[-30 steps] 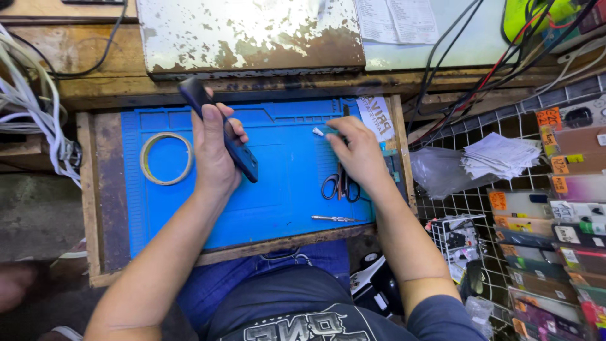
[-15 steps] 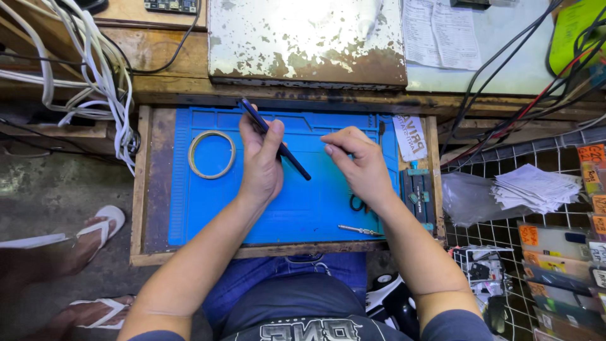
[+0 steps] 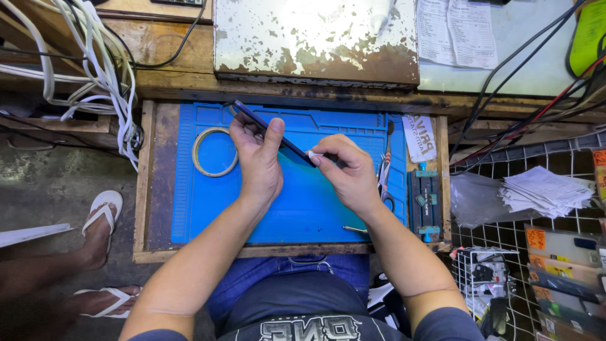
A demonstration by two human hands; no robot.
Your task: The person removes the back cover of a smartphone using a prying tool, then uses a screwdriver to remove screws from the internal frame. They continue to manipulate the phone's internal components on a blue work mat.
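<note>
My left hand (image 3: 257,159) grips a dark smartphone (image 3: 293,149) edge-on, tilted above a blue work mat (image 3: 297,208). My right hand (image 3: 351,173) pinches a small white piece (image 3: 314,154) and presses it against the phone's lower end. Both hands meet over the middle of the mat. Scissors (image 3: 384,175) lie just right of my right hand, partly hidden by it.
A ring of tape (image 3: 213,151) lies on the mat's left. A thin metal tool (image 3: 355,230) sits near the front edge. A phone clamp jig (image 3: 426,202) stands at right, a wire rack (image 3: 536,246) with papers beyond it. Cables (image 3: 101,69) hang left. Another person's sandalled feet (image 3: 101,227) stand left.
My right hand moved left to the phone's lower end with the white piece. The left hand tilted the phone and stayed over the mat. The camera view shifted.
</note>
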